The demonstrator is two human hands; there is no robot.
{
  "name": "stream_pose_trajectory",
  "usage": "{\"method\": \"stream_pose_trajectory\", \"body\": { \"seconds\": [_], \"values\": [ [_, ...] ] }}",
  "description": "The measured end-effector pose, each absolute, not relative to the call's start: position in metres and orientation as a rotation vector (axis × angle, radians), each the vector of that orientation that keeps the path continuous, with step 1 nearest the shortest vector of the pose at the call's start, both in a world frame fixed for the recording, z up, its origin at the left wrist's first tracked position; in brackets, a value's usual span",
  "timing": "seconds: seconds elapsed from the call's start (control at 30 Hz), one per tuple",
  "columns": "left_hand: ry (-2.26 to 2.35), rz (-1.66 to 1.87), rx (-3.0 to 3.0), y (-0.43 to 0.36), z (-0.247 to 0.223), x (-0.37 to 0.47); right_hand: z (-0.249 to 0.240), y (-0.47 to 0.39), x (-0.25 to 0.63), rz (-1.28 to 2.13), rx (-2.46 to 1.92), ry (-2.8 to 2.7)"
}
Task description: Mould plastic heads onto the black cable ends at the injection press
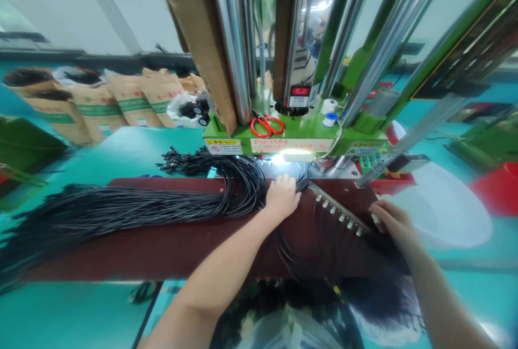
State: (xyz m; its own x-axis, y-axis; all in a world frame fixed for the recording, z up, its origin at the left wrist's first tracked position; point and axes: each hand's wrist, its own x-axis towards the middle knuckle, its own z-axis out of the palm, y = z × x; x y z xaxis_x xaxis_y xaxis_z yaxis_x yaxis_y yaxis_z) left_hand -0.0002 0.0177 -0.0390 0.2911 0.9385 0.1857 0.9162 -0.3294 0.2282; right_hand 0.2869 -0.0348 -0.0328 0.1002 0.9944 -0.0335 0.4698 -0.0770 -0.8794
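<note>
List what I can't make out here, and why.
All in the head view:
What lies under the left hand: hidden by the hand itself.
Whether the right hand grips the metal bar: blurred.
Some ends of the black cables: cut off by the left edge.
The red writing: too blurred to read.
Tops of the metal posts: past the top edge.
</note>
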Motion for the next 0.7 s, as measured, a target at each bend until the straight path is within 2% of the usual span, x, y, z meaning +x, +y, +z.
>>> {"method": "stream_pose_trajectory", "body": {
  "seconds": [0.7],
  "values": [
    [1.765, 0.39, 2.416, 0.0154, -0.0388, -0.0059, -0.0366, -0.0367, 0.2821, 0.832, -1.645, -1.455]
  ]
}}
